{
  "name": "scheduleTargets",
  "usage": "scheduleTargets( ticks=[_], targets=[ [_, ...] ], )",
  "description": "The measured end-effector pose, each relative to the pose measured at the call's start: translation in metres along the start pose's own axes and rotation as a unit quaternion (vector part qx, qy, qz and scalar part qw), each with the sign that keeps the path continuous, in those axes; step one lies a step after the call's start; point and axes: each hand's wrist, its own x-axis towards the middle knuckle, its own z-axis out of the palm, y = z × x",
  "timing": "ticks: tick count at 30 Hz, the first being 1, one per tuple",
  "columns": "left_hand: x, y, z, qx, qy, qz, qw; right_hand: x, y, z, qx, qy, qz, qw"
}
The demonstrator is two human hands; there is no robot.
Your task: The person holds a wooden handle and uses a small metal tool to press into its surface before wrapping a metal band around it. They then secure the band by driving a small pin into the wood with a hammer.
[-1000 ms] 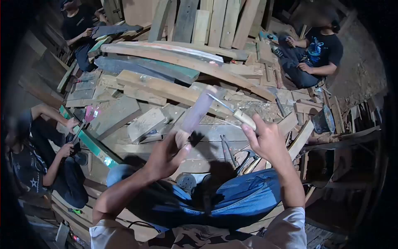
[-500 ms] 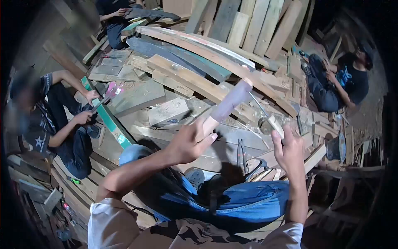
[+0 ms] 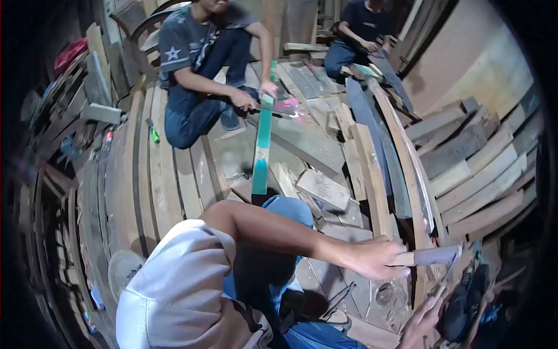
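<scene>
My left hand (image 3: 378,257) is closed round the pale wooden handle of a tool with a greyish-purple body (image 3: 436,256), which points right. Below it, at the lower right, my right hand (image 3: 423,323) grips the pale handle of a thin metal tool (image 3: 450,272). The thin shaft reaches up to the far end of the purple-bodied tool; whether they touch I cannot tell. Pincers (image 3: 340,299) lie on the boards left of my right hand, below my left forearm.
A person (image 3: 203,75) sits ahead, holding a tool on a green-painted board (image 3: 263,139). Another person (image 3: 363,41) sits at the back right. Long planks (image 3: 378,174) and a wood block (image 3: 323,189) lie nearby. A green-handled tool (image 3: 153,132) is at left.
The view has swung left, so the co-workers and planks appear further right. Both my hands now show at the right, still holding their tools, and the purple-bodied tool points right instead of up.
</scene>
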Motion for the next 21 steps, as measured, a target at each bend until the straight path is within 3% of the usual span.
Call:
scheduleTargets(
  ticks=[2, 3, 5, 7, 10, 11, 12, 13, 15, 17, 19, 20, 21],
  targets=[
    [-0.001, 0.002, 0.001, -0.016, 0.010, 0.001, 1.000, 0.001, -0.009, 0.003, 0.064, -0.024, 0.107, 0.992],
    [-0.002, 0.005, -0.002, -0.034, 0.008, 0.004, 0.999, 0.005, -0.023, 0.000, 0.073, -0.024, 0.103, 0.992],
    [-0.001, -0.002, 0.005, -0.001, 0.041, 0.008, 0.999, 0.022, -0.055, -0.017, 0.022, -0.122, 0.112, 0.986],
    [-0.003, 0.022, -0.001, -0.079, 0.046, -0.005, 0.996, 0.031, -0.068, -0.021, 0.060, -0.133, 0.162, 0.976],
    [-0.004, 0.029, 0.002, -0.104, 0.044, -0.003, 0.994, 0.038, -0.067, -0.019, -0.032, -0.095, 0.087, 0.991],
    [-0.003, 0.029, 0.009, -0.110, 0.044, -0.007, 0.993, 0.041, -0.068, -0.019, -0.008, -0.090, 0.110, 0.990],
    [-0.001, 0.030, 0.019, -0.125, 0.089, 0.057, 0.986, 0.040, -0.071, -0.018, 0.017, -0.086, 0.135, 0.987],
    [0.003, 0.029, 0.023, -0.109, 0.057, 0.056, 0.991, 0.039, -0.076, -0.016, 0.045, -0.082, 0.163, 0.982],
    [0.005, 0.033, 0.026, -0.230, -0.043, -0.058, 0.970, 0.038, -0.083, -0.013, 0.100, -0.085, 0.211, 0.969],
    [0.005, 0.005, 0.040, -0.187, -0.005, -0.024, 0.982, 0.040, -0.080, -0.011, 0.136, -0.128, 0.246, 0.951],
    [0.007, -0.002, 0.045, -0.153, 0.027, 0.016, 0.988, 0.029, -0.055, -0.001, 0.265, -0.134, 0.327, 0.897],
    [0.000, 0.000, 0.041, -0.183, 0.016, -0.037, 0.982, 0.027, -0.043, 0.004, 0.222, -0.104, 0.165, 0.955],
    [-0.004, 0.001, 0.040, -0.210, 0.001, -0.093, 0.973, 0.020, -0.026, 0.007, 0.219, -0.105, 0.173, 0.955]
  ],
)
